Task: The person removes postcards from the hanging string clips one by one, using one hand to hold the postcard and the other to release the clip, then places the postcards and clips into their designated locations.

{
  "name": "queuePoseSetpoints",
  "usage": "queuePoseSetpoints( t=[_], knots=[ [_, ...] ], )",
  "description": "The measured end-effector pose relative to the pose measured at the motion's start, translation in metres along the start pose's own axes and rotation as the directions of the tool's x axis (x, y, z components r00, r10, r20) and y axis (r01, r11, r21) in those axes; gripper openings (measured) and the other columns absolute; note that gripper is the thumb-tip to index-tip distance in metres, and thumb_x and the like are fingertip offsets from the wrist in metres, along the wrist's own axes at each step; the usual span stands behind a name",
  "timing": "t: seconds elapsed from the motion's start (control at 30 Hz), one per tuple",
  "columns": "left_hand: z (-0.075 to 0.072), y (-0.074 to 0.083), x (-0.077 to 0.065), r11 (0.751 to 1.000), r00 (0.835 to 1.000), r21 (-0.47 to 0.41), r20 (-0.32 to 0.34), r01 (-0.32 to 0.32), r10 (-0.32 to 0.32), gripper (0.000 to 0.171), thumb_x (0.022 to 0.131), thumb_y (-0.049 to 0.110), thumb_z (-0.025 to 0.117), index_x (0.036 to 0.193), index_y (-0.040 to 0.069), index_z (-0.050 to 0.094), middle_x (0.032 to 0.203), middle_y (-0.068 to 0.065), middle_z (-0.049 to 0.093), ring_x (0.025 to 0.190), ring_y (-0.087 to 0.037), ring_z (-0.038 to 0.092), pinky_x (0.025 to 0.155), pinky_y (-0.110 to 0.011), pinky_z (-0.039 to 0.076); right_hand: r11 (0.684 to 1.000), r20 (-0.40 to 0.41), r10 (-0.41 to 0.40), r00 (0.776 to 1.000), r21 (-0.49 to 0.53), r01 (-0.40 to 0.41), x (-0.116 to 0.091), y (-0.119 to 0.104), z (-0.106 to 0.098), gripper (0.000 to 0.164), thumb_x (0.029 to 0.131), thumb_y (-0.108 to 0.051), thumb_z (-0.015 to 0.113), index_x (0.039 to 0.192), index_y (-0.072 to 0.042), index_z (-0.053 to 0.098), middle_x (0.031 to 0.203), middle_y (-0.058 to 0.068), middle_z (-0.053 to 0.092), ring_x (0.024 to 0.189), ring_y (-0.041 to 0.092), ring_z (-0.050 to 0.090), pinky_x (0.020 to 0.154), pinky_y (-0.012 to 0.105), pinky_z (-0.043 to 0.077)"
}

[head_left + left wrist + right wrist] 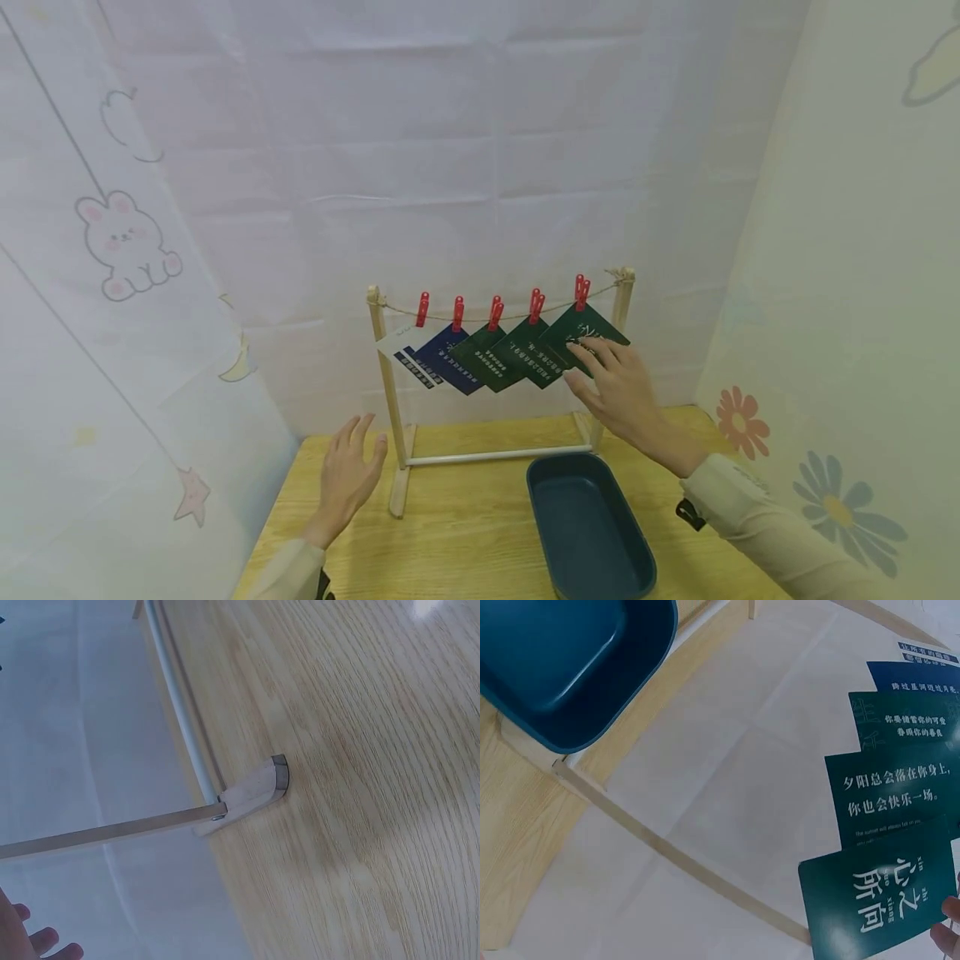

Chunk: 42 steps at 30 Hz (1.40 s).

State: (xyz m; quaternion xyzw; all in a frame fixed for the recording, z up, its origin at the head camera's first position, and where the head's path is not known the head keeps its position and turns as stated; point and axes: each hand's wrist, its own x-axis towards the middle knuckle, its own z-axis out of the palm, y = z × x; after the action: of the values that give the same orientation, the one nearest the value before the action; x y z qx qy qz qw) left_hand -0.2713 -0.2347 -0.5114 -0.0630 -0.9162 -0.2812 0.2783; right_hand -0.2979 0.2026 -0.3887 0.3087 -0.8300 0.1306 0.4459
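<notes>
From my end, the left hand (350,468) hangs just left of the rack (387,392), on its near side, fingers loosely extended, thumb apart, holding nothing. Right of it five cards hang overlapping along the cord (556,308), each by a red clip (458,314) at its top corner: the white card (408,343), the blue card (441,354), then three green cards (487,357). I'd judge them light, fairly stiff but easy to crease, maybe slick on the printed face, and apt to swing; I'd hold one by a lower edge, thumb in front, and squeeze its clip at the upper tails. Near and right sits the tray (581,525). Farther right, the right hand (621,390) reaches in to the rightmost card, wrist low, fingers gently bent, a gap showing before the thumb; I can't tell whether the fingertips touch the card.
</notes>
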Motion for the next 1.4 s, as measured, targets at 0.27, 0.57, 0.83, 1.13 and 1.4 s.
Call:
queuePoseSetpoints(
  t=[0.27,0.57,0.83,1.13,1.4],
  knots=[
    [0.011,0.008,0.000,0.995,0.998,-0.091,-0.034,0.041,-0.044,0.046,0.103,0.037,0.051,0.140,0.010,0.052,0.139,-0.020,0.050,0.125,-0.043,0.047,0.097,-0.064,0.040,0.999,0.020,-0.019,1.000,0.029,0.019,0.006,-0.014,0.011,0.057,0.103,-0.049,0.046,0.130,-0.003,0.062,0.125,0.020,0.060,0.115,0.042,0.053,0.098,0.057,0.042],
    [0.024,0.018,0.001,0.981,0.994,-0.166,-0.037,0.095,-0.102,0.042,0.103,0.032,0.053,0.139,0.009,0.054,0.136,-0.019,0.053,0.119,-0.046,0.050,0.089,-0.065,0.044,0.997,0.063,-0.008,0.998,0.079,0.003,0.018,-0.033,0.021,0.047,0.099,-0.038,0.059,0.133,-0.005,0.061,0.125,0.016,0.059,0.115,0.037,0.053,0.101,0.055,0.041],
    [0.030,0.027,0.004,0.932,0.985,-0.353,-0.113,0.080,-0.128,0.037,0.102,0.021,0.056,0.133,0.000,0.057,0.126,-0.021,0.059,0.109,-0.041,0.058,0.084,-0.059,0.049,0.995,0.015,-0.058,0.998,0.082,0.057,0.029,-0.045,0.030,0.042,0.090,-0.021,0.071,0.128,-0.005,0.064,0.117,0.016,0.063,0.107,0.036,0.057,0.093,0.053,0.048],
    [0.035,0.039,0.012,0.865,0.972,-0.500,-0.179,0.041,-0.149,0.031,0.102,0.012,0.054,0.127,-0.007,0.056,0.116,-0.022,0.063,0.105,-0.037,0.061,0.085,-0.050,0.054,0.992,0.051,-0.092,0.994,0.087,0.088,0.046,-0.061,0.035,0.034,0.095,-0.023,0.066,0.123,-0.004,0.066,0.114,0.013,0.064,0.105,0.032,0.058,0.089,0.048,0.049],
    [0.045,0.056,0.024,0.806,0.959,-0.589,-0.195,0.055,-0.208,0.027,0.100,0.006,0.055,0.123,-0.007,0.059,0.117,-0.022,0.063,0.106,-0.036,0.062,0.090,-0.044,0.053,0.992,0.095,-0.106,0.990,0.084,0.098,0.056,-0.077,0.041,0.032,0.094,-0.020,0.067,0.122,-0.004,0.067,0.114,0.010,0.064,0.105,0.029,0.057,0.092,0.045,0.047]
  ],
)
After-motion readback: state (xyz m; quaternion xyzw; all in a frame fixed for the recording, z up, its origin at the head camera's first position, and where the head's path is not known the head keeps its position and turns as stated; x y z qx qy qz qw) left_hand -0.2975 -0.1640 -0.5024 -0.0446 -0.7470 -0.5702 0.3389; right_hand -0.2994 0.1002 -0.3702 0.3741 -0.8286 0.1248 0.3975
